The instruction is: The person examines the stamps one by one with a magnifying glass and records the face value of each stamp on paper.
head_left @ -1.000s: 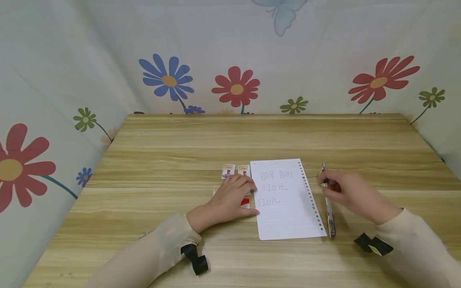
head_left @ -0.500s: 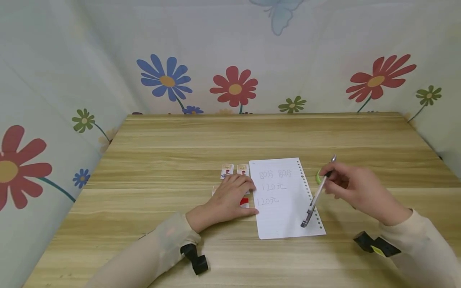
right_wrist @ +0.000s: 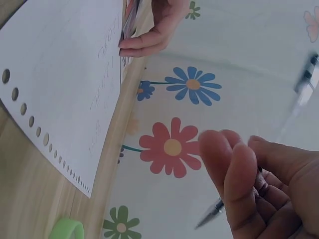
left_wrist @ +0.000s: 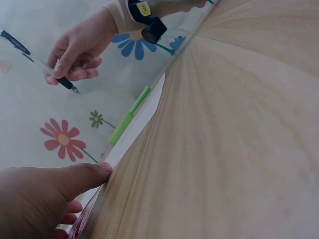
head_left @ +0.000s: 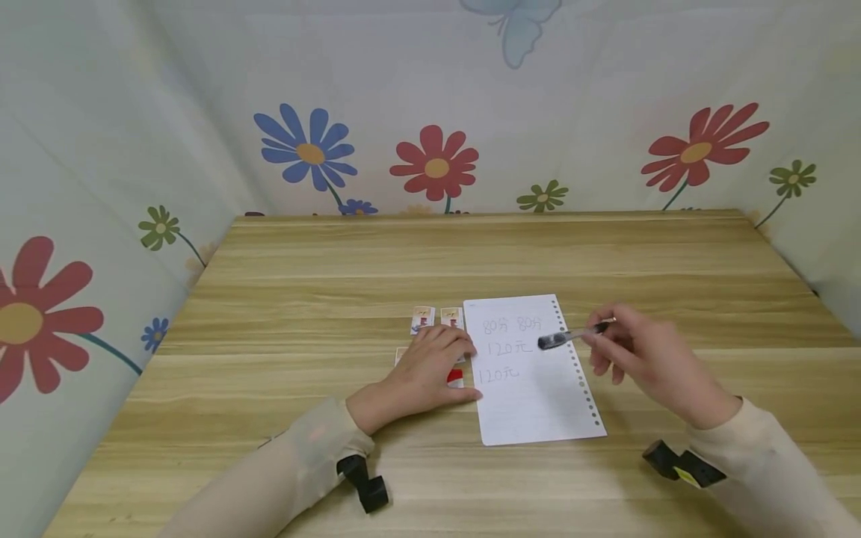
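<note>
My right hand pinches a clear-barrelled pen between thumb and fingers, held up over the right side of the paper. In the right wrist view the bare metal pen tip points down and left, and the other end is blurred. A lined, hole-punched sheet of paper carries handwritten lines, "80分 80分" and "120元" twice. Flat over several small printed cards lies my left hand, its fingertips and thumb at the sheet's left edge. Some of the cards are partly hidden beneath it.
A bright green, curved object lies on the wooden table right of the sheet, hidden behind the right hand in the head view. A flower-printed cloth rises behind the table and along both sides.
My right hand has picked the pen up off the table beside the sheet and swung its rear end leftward over the paper. The left hand stays in place.
</note>
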### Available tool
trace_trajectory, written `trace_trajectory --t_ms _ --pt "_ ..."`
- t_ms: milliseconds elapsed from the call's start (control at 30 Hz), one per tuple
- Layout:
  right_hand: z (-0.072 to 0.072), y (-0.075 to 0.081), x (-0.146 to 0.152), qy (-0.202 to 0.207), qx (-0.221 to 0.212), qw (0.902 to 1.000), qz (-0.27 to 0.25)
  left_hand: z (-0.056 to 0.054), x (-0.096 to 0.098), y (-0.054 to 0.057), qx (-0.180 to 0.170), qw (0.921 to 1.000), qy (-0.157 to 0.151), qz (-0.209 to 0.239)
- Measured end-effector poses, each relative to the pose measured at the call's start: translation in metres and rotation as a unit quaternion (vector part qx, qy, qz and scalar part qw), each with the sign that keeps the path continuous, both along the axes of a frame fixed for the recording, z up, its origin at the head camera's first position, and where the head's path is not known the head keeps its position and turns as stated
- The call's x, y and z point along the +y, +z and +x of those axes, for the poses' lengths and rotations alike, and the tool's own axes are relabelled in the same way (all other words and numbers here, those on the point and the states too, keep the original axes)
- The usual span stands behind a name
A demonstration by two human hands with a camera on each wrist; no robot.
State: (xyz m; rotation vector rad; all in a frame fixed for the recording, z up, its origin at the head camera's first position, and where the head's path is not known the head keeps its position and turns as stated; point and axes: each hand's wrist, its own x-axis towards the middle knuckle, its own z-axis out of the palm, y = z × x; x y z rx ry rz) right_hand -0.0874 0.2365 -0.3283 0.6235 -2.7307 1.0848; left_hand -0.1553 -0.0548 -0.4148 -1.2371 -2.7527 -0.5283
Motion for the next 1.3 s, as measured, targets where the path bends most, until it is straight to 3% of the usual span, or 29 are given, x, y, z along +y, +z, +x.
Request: trace_trajectory --t_ms 267,467,733,1067,1300 --pt "-0.002 -0.001 -0.005 0.020 0.009 0.9996 -0.020 0.000 0.001 0.000 -0.006 1.0000 0.003 0.001" --pt "-0.005 0.002 -0.008 0.008 -0.028 0.9995 -0.009 -0.001 0.002 -0.002 -0.004 1.0000 0.002 0.002" --pt "-0.003 -0.003 -0.012 -0.005 -0.045 0.9966 -0.069 -0.001 0.003 -0.002 -0.004 1.0000 -0.001 0.006" --pt "-0.002 -0.015 -0.024 -0.030 -0.092 0.9892 -0.110 -0.001 0.001 0.001 -0.005 0.9999 -0.003 0.010" --pt "-0.001 -0.023 -0.038 -0.017 -0.137 0.9755 -0.171 -0.001 0.000 0.004 -0.002 1.0000 -0.002 0.004"
